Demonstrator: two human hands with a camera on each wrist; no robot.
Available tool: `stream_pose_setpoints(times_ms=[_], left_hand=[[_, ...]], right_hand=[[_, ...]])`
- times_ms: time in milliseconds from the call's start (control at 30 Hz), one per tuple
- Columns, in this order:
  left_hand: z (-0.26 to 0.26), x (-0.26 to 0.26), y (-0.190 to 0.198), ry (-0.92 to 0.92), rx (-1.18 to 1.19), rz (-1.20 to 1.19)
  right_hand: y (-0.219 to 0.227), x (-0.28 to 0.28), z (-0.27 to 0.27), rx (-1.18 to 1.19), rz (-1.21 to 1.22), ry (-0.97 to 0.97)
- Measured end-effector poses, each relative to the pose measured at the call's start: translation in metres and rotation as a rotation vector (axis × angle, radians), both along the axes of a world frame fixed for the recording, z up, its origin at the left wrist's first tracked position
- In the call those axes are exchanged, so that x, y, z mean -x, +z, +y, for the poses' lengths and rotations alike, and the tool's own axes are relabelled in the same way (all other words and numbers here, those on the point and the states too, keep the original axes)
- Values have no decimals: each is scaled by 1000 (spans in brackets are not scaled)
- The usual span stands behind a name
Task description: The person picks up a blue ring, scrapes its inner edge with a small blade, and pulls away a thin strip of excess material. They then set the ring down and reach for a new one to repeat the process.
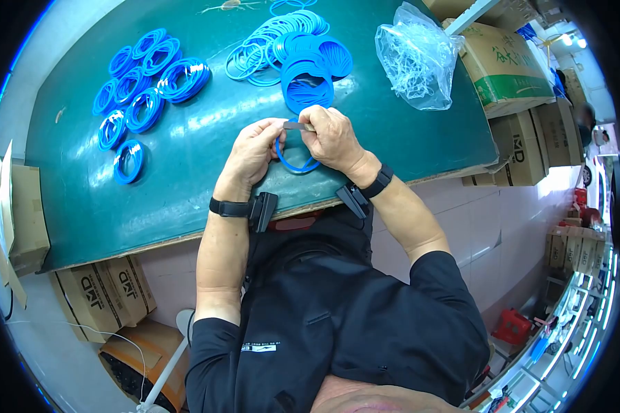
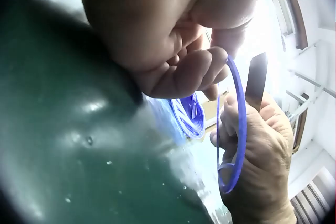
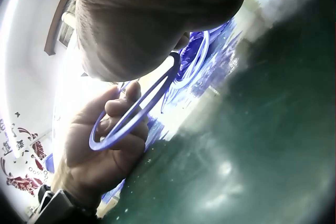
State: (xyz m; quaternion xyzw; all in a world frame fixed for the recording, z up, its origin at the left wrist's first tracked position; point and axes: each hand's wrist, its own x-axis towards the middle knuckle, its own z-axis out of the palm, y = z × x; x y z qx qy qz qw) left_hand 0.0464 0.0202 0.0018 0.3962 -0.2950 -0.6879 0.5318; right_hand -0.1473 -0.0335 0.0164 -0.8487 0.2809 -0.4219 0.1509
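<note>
My left hand (image 1: 253, 148) pinches a thin blue ring (image 1: 297, 169) by its left side, close over the table's front edge. The right hand (image 1: 334, 140) grips a short, flat, dark blade (image 1: 298, 126) that points left toward the left fingertips. In the left wrist view the blade (image 2: 256, 79) stands up out of the right fist (image 2: 257, 150), and the ring (image 2: 241, 124) hangs between both hands. From the right wrist the ring (image 3: 123, 129) shows in front of the left fingers (image 3: 118, 107); the near right hand hides the blade.
Beyond the hands lie fanned stacks of blue rings (image 1: 308, 82). Several bundled coils (image 1: 145, 110) of blue rings sit at the left of the green table (image 1: 213, 158). A clear plastic bag (image 1: 420, 58) with pale strips lies at right, near cardboard boxes (image 1: 506, 65).
</note>
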Motion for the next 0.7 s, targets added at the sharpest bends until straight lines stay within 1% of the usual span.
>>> stream_pose_setpoints(times_ms=[67, 100, 167, 233, 400, 467, 500, 567, 633, 700], left_hand=[[-1, -4, 4, -88, -34, -70], [-1, -3, 3, -87, -35, -69], [-1, 0, 2, 29, -49, -48], [-2, 2, 3, 61, -60, -73], [-4, -8, 2, 134, -53, -137], [-6, -14, -2, 306, -8, -199], [-7, -17, -4, 309, -7, -197], [-9, -24, -9, 437, 19, -194], [-11, -29, -11, 471, 6, -202], [-11, -31, -11, 567, -12, -189]], right_hand=[[1, 1, 0, 6, 3, 16], [0, 1, 0, 14, 12, 27], [1, 2, 0, 25, 20, 37], [1, 2, 1, 58, 52, 77], [9, 4, 7, 47, 44, 137], [11, 6, 12, 34, 44, 167], [10, 8, 15, 16, 54, 178], [10, 14, 23, -5, 68, 193], [9, 22, 32, -51, 19, 241], [9, 32, 39, -91, 1, 255]])
